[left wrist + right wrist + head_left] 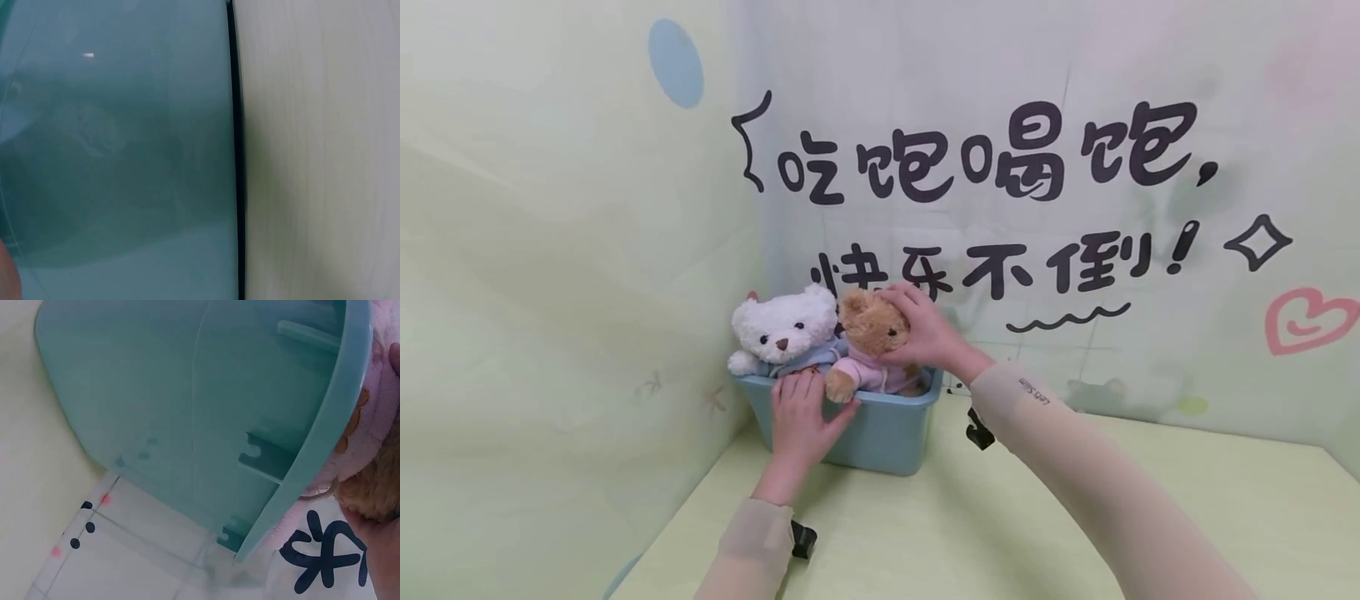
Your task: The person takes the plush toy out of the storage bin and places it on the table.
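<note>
A blue-green plastic bin stands on the table and holds two teddy bears. The white teddy bear, in a blue top, sits on the left. Beside it is the brown teddy bear in a pink hoodie, one paw over the front rim. My right hand grips the brown bear's head from the right side; its far fingers are partly hidden. My left hand holds the bin's front rim, fingers over the edge and thumb outside. The left wrist view shows mostly the bin's wall.
The bin is close to the left wall and the printed back wall. Pale yellow-green tabletop extends to the right and in front. A black clip-like piece hangs below the right wrist.
</note>
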A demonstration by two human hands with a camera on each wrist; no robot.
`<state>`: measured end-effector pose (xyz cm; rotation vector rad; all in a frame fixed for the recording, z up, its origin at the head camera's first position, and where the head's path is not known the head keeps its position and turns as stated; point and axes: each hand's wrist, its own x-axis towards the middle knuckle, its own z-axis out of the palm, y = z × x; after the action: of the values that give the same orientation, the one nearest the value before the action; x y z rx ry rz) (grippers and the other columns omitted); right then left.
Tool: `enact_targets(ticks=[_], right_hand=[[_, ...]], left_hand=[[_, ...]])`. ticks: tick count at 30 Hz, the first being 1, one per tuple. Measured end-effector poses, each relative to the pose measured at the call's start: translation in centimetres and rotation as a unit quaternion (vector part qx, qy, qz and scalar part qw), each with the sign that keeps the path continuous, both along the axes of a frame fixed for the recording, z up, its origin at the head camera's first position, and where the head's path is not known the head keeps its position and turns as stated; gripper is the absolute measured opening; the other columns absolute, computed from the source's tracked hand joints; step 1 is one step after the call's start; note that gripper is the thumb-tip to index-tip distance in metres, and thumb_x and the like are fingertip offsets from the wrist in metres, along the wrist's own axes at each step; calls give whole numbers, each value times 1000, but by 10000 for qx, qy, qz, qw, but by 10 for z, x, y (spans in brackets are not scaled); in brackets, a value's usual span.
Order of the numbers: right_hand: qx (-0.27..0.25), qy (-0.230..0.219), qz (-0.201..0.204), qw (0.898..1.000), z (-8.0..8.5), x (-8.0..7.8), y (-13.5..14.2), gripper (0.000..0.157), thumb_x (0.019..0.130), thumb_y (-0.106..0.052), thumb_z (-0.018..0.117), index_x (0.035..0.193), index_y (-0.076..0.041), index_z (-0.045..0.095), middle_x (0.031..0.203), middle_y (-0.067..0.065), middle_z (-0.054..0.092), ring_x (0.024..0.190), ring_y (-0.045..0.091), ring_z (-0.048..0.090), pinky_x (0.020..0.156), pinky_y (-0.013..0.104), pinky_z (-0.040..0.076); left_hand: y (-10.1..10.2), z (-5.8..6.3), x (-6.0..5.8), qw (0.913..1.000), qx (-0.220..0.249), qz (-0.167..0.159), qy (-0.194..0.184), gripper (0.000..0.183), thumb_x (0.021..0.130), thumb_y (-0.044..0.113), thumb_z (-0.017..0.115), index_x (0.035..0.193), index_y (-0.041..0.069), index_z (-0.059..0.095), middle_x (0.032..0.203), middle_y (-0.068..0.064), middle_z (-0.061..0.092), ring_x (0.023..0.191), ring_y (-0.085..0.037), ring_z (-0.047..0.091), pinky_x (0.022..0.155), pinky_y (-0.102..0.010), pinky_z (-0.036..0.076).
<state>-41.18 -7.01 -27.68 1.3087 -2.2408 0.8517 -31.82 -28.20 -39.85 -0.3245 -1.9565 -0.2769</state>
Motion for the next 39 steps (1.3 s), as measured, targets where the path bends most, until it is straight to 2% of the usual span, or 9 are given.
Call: enact_targets(ticks=[9,16,21,25,29,35,39], right_hand=[[-33,825,225,9963,13,5,2,86,59,-22,92,134,-11,52,133,15,45,119,28,46,98,45,41],[-113,1160,288,9928,22,6,4,83,59,-24,92,131,-9,54,129,15,48,118,28,45,99,44,39],[-387,1555,244,9868,40,4,8,81,60,-25,92,129,-7,54,125,17,49,114,29,47,98,43,40],[-405,1469,66,9883,59,8,12,81,63,-24,90,132,-7,52,126,19,46,115,30,46,98,42,40],[-349,1272,-113,9912,69,11,12,78,66,-19,89,133,-6,52,127,18,44,117,30,44,99,40,40],[-31,1439,-97,9895,68,11,8,75,67,-18,88,132,-1,53,124,19,46,115,30,44,98,38,40],[-80,1645,-2,9863,71,12,8,75,67,-17,88,131,-1,53,123,20,46,113,31,44,97,39,41]], left_hand=[[3,0,-3,10000,67,-10,14,68,89,69,43,88,2,54,88,-15,56,83,-35,48,85,-54,31],[1,-2,-2,9999,29,-17,-128,68,89,71,42,92,5,57,85,-11,56,81,-33,48,85,-52,32],[0,0,-3,9996,-3,36,-276,67,89,71,41,86,5,52,82,-11,52,81,-35,47,85,-53,31],[-1,2,-3,9995,4,1,-303,66,89,71,41,82,5,49,80,-11,50,80,-35,46,85,-54,31],[-3,2,-4,9998,20,-39,-219,66,89,71,41,84,5,51,81,-11,51,80,-36,46,84,-54,30],[-4,1,-5,9999,19,-23,-166,67,89,71,40,85,5,52,82,-11,51,81,-36,46,84,-54,30],[-2,2,-5,9999,-22,-67,-135,66,89,70,43,84,5,52,82,-12,51,81,-37,47,83,-54,30]])
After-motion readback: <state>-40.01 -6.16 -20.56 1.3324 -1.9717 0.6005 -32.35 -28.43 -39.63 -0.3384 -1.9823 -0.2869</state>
